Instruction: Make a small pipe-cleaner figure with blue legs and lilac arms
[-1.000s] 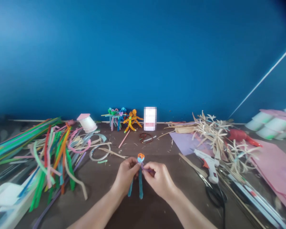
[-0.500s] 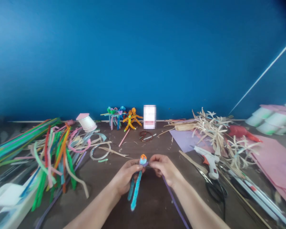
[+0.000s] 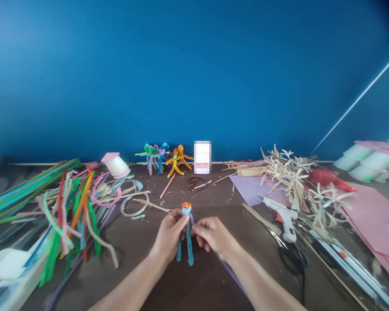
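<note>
Fingers (image 3: pixel 180 220) of the left hand (image 3: pixel 169 236) are clenched around the top of a small pipe-cleaner figure (image 3: pixel 187 235), which is held upright just above the worktop, in front of the person and near the middle of the view. Its round head is orange and pale blue, and two teal legs hang down. The right hand (image 3: pixel 212 236) is curled tightly against the figure's middle, and its fingers appear to pinch a purple pipe cleaner (image 3: pixel 228 272), which trails down past the wrist.

A deep blue wall (image 3: pixel 194 73) fills the upper part of the view, behind a brown worktop (image 3: pixel 214 289). On the right lie overlapping pink paper sheets (image 3: pixel 372 220). On the left, a large heap of multicoloured pipe cleaners (image 3: pixel 61 207) spreads across the worktop. Pale dried palm strips (image 3: pixel 288 181) form a tangled pile on the right, partly over a lilac paper sheet (image 3: pixel 249 190). Below them are a white and orange glue gun (image 3: pixel 283 218) and black-handled scissors (image 3: pixel 291 259). Against the wall stand finished pipe-cleaner figures (image 3: pixel 176 160) in orange and yellow, with a blue, green and pink cluster (image 3: pixel 154 157) beside them. Just in front lies a small string of dark beads (image 3: pixel 194 183).
</note>
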`<state>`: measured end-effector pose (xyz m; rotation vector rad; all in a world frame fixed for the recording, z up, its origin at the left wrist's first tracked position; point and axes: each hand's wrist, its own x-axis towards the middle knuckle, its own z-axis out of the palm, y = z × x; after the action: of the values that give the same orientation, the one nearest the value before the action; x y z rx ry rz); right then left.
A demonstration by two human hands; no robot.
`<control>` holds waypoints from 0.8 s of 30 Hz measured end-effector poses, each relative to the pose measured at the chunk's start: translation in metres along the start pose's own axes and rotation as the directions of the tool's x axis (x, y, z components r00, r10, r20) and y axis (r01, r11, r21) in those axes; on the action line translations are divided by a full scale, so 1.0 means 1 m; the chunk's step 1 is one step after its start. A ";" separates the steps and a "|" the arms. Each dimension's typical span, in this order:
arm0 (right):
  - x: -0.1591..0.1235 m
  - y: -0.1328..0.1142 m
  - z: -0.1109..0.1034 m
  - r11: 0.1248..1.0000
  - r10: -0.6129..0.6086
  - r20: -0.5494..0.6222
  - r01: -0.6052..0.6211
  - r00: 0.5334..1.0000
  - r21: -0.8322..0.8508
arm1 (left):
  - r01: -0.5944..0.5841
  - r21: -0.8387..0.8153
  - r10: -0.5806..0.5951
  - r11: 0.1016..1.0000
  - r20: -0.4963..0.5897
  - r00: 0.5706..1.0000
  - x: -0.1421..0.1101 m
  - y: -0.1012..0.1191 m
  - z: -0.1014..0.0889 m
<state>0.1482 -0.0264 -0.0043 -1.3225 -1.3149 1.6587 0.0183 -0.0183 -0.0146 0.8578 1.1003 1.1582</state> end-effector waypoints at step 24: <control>0.001 -0.009 -0.028 0.905 -0.361 -0.189 0.294 0.913 -0.307 | 0.152 0.135 -0.182 0.979 0.249 0.951 -0.001 0.009 -0.004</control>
<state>0.1736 -0.0142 0.0045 -1.3182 -1.5565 1.0771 0.0116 -0.0174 -0.0073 0.9561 1.0066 0.8214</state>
